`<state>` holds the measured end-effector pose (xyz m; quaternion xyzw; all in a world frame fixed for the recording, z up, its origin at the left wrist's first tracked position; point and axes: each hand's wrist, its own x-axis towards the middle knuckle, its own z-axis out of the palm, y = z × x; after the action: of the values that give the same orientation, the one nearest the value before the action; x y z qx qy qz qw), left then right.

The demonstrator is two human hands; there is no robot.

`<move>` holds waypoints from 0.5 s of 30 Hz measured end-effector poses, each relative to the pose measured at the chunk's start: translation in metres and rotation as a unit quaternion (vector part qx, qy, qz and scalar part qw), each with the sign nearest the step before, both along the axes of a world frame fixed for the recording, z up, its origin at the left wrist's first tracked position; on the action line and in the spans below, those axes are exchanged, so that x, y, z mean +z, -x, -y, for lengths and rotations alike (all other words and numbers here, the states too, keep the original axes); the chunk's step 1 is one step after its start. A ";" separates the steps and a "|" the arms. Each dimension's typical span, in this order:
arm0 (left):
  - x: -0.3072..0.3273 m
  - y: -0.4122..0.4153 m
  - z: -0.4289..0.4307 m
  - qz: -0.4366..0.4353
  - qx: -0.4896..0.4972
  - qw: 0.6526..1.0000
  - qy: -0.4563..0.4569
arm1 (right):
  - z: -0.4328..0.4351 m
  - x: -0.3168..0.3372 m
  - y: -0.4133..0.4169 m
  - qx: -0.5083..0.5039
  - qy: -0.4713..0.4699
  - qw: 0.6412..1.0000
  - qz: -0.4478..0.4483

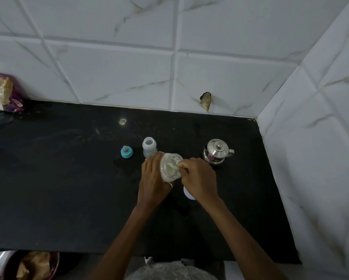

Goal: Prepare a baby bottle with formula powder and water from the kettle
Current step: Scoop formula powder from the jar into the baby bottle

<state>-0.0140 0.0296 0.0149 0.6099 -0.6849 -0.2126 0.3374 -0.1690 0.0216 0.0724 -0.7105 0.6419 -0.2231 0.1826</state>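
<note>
- Two hands work together above the middle of the table (pixel 58 178).
- left hand (pixel 152 178): fingers wrapped round the clear formula jar (pixel 166 176), tipped with its mouth toward the right hand, likely to give easier reach inside.
- right hand (pixel 199 178): fingertips pinch the handle of a pale green scoop (pixel 170 165), whose bowl is inside the jar; looks like the powder-scooping step.
- baby bottle (pixel 149 147): upright, open, just behind the left hand, close for a short transfer.
- teat ring (pixel 126 152): off, beside the bottle on its left.
- kettle (pixel 217 152): lid on, right of the hands, not yet used by the look of it.
- white lid (pixel 187 194): flat on the table, partly under the right wrist; probably the jar's.
- Spill risk: powder dropping between jar and narrow bottle neck.
</note>
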 end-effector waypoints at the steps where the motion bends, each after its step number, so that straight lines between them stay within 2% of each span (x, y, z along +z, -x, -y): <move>1: 0.000 0.000 -0.001 0.002 0.003 1.000 -0.003 | 0.002 0.000 0.001 -0.027 -0.014 0.999 0.045; 4: 0.001 -0.001 0.001 0.001 0.004 1.000 -0.009 | 0.007 0.002 0.007 -0.089 -0.058 0.978 0.181; 9: 0.003 0.002 0.002 -0.024 0.016 1.000 0.013 | 0.012 0.007 0.019 -0.170 -0.132 0.920 0.327; 12: 0.003 0.003 0.007 -0.038 0.011 0.999 -0.004 | 0.013 0.009 0.024 -0.193 -0.156 0.893 0.376; 15: 0.005 0.006 0.012 -0.039 0.008 0.999 -0.009 | 0.013 0.011 0.029 -0.205 -0.158 0.885 0.387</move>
<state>-0.0199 0.0178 0.0199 0.6093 -0.6647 -0.2395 0.3600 -0.1977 0.0089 0.0834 -0.3822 0.6782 -0.4087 0.4764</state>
